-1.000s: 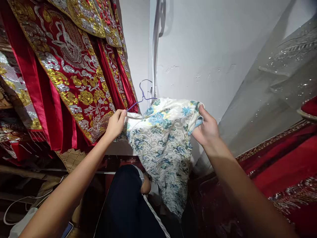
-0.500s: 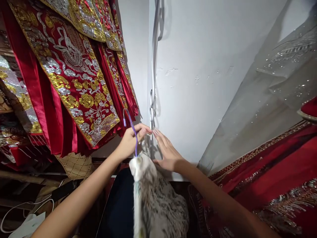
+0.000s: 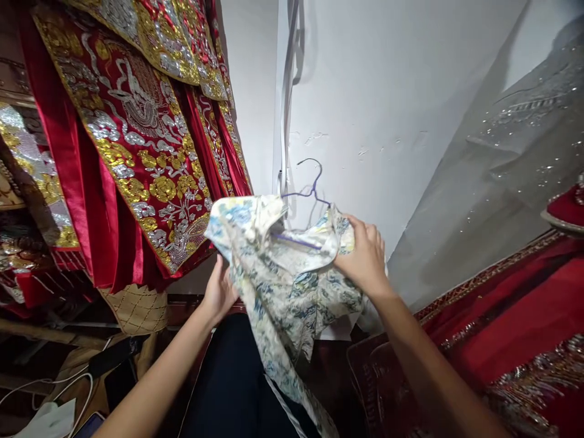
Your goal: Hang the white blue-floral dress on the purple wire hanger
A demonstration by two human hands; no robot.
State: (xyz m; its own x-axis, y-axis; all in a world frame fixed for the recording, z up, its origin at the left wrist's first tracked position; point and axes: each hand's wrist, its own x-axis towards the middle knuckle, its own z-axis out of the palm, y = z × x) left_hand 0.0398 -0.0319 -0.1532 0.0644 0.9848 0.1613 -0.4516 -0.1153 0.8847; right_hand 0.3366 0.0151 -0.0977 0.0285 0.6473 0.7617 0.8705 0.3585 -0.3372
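**Floral garment on a purple wire hanger, held up in both hands**

Held up before a white wall: a cream brocade garment patterned with blue and yellow flowers, hung on a thin purple wire hanger. Hook of the hanger standing free above the cloth, close to the wall; one wire arm showing inside the open neck of the garment. Cloth bunched at the top, then trailing down and to the right over dark trousers.

Right hand at the garment's right shoulder, grip pressed together on the bunched cloth, thumb side toward the hanger. Left hand lower and to the left, palm against the underside of the hanging cloth; fingers hidden behind the fabric, so cannot tell whether that grip is spread or pinching.

To the left, hanging close together: red satin robes thick with gold and silver embroidery of flowers and scrolls. Beneath them, a quilted tan cushion. At lower left, white cables and a phone corner on a cluttered floor. To the right, a sheer grey sequinned fabric slanting down the wall, and below it more red embroidered cloth with a beaded border. A pale cable strip running down the wall corner.

No brand, label or readable writing anywhere in view.
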